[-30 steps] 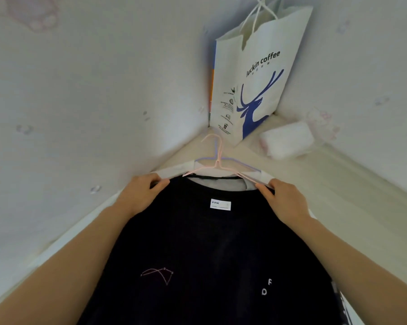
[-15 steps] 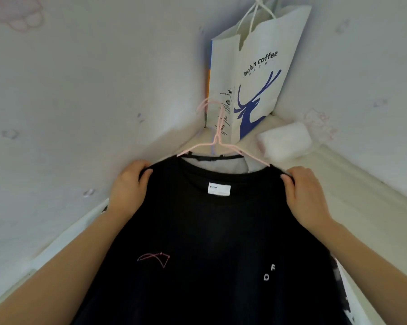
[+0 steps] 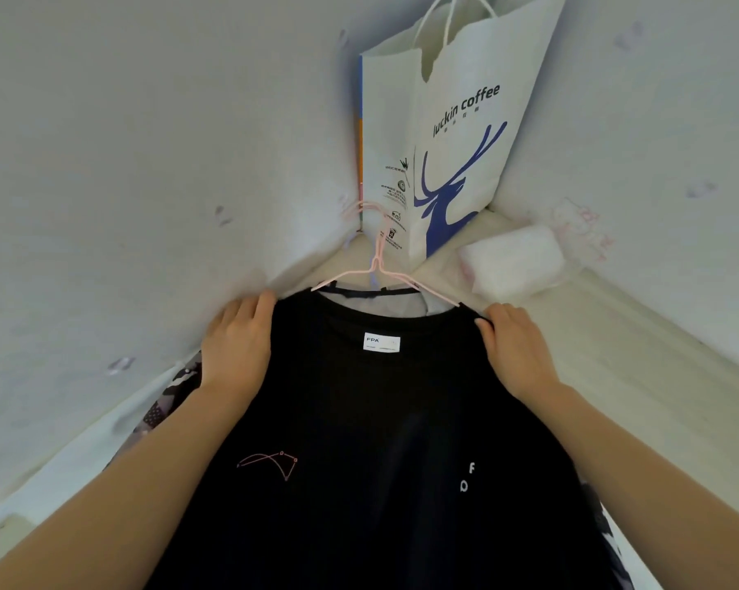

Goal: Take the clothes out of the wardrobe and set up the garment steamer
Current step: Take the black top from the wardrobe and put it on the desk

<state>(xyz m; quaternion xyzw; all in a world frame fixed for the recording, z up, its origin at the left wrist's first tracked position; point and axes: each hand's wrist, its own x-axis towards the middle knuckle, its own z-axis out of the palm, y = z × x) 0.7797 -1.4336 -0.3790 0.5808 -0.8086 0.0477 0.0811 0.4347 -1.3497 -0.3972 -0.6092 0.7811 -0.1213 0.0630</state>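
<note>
Head view: looking down both forearms at a black t-shirt [image 3: 385, 419] laid out flat in front of the person, neck end pointing away toward the corner.
Shirt axis: long axis runs from the camera straight out to the corner where the two walls meet; collar far, hem somewhere near or below the bottom edge, so can't see it.
Hanger: thin pink hanger [image 3: 376, 272] is inside the neck, hook poking away from the person toward the luckin coffee paper bag [image 3: 457, 134]. Its bar runs crosswise, left to right, square to the shirt's length.
Left hand: left hand [image 3: 238, 338] sits on the left shoulder of the shirt, fingers bent over the edge of the fabric and gripping it.
Right hand: right hand [image 3: 512, 342] does the same on the right shoulder, fingertips tucked over the seam and pinching cloth.
Which hand is nearer: pretty much a tie, each one is just outside a hanger tip, collar label [image 3: 381, 342] sitting between them.
Under the shirt: some patterned fabric [image 3: 172, 393] peeks out on the left, can't tell what it is.
Other stuff: a white wrapped pack [image 3: 512, 266] lies just right of the bag.
My guess on next move: whatever comes next, both shoulders have to travel together or the hanger slips out one side.
</note>
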